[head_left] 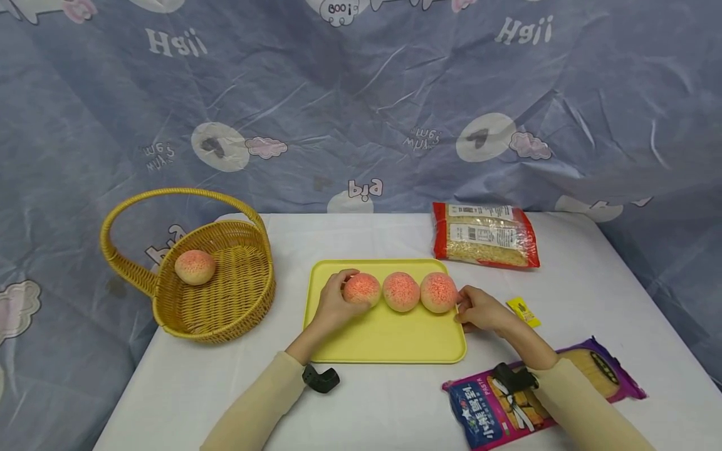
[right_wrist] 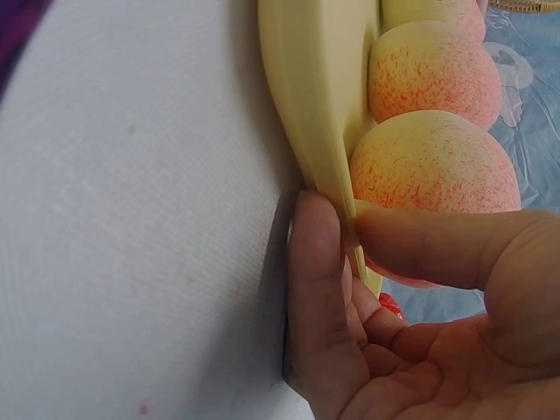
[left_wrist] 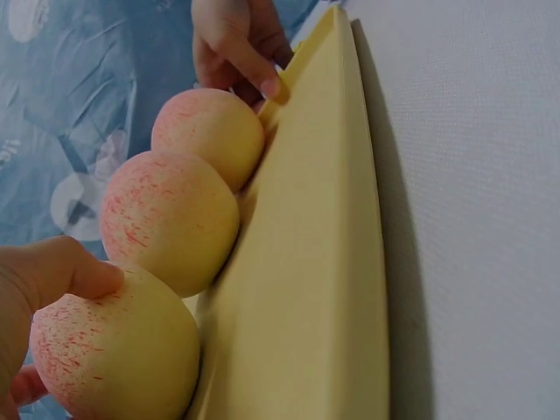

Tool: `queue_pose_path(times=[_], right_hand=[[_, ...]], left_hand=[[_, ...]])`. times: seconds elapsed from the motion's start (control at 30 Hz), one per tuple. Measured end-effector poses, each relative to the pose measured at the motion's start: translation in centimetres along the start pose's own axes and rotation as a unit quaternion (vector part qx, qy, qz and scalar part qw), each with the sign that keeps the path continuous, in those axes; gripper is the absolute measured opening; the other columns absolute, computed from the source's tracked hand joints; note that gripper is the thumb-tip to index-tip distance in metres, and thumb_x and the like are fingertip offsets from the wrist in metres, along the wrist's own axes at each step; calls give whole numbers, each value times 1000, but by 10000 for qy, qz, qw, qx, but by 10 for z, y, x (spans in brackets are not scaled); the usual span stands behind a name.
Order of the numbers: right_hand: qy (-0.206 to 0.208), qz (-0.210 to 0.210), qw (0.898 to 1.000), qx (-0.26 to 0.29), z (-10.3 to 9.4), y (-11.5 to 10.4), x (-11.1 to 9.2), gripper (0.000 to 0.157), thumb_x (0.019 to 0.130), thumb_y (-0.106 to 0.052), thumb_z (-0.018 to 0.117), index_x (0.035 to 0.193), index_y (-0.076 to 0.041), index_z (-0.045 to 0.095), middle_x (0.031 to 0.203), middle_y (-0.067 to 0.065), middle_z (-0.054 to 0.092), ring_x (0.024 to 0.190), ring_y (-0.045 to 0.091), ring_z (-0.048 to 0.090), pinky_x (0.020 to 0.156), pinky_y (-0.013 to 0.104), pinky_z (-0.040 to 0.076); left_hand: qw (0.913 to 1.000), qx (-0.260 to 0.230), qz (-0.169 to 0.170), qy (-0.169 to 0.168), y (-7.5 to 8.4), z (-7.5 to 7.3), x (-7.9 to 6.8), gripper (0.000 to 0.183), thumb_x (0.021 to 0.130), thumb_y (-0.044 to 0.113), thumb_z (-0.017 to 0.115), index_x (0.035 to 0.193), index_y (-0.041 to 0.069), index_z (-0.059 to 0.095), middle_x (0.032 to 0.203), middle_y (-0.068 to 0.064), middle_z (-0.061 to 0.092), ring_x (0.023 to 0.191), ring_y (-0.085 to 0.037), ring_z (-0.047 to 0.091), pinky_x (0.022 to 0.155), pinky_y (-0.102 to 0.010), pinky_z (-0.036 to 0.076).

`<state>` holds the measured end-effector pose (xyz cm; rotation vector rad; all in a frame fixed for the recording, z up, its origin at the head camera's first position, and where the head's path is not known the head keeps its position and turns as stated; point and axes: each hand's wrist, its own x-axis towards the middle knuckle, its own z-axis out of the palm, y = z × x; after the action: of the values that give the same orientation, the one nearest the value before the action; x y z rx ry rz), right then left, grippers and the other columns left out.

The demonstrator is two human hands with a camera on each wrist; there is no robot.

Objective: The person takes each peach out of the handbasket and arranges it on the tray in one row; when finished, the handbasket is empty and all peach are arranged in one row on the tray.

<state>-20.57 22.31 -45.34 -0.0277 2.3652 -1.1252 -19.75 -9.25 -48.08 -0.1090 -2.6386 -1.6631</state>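
Three pink-and-yellow peaches stand in a row on a yellow tray [head_left: 389,341]. My left hand [head_left: 333,305] grips the leftmost peach [head_left: 363,289], its thumb and fingers on opposite sides; the left wrist view shows the thumb across that peach [left_wrist: 131,350]. The middle peach [head_left: 401,292] and the right peach [head_left: 439,292] sit beside it. With thumb and fingers, my right hand [head_left: 484,310] pinches the tray's right rim, next to the right peach. In the right wrist view the tray edge [right_wrist: 328,144] runs between thumb and fingers.
A wicker basket [head_left: 259,300] with a tall handle stands at the left and holds another peach [head_left: 195,267]. Behind the tray's right corner lies a red-edged bag of grain [head_left: 485,235]. A small yellow packet [head_left: 523,311] lies at the right. The right forearm passes over a pasta package [head_left: 479,413].
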Motion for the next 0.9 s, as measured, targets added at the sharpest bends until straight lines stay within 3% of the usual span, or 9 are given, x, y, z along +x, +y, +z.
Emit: queue_pose_path(times=[0.57,0.9], right_hand=[[20,-37,10000,-42,0,-2,-3,32,86,3,64,111,8,45,84,11,46,71,19,50,61,29,52],[16,-91,9999,-46,0,-1,-2,32,85,3,64,110,8,45,84,11,45,71,19,50,61,29,52]], left_hand=[[9996,137,70,-219,0,0,-1,68,72,16,84,133,12,54,122,-11,57,114,-27,55,97,-48,48],[9998,110,28,-163,0,-6,-4,77,72,20,85,139,10,49,126,-14,53,114,-30,53,97,-47,47]])
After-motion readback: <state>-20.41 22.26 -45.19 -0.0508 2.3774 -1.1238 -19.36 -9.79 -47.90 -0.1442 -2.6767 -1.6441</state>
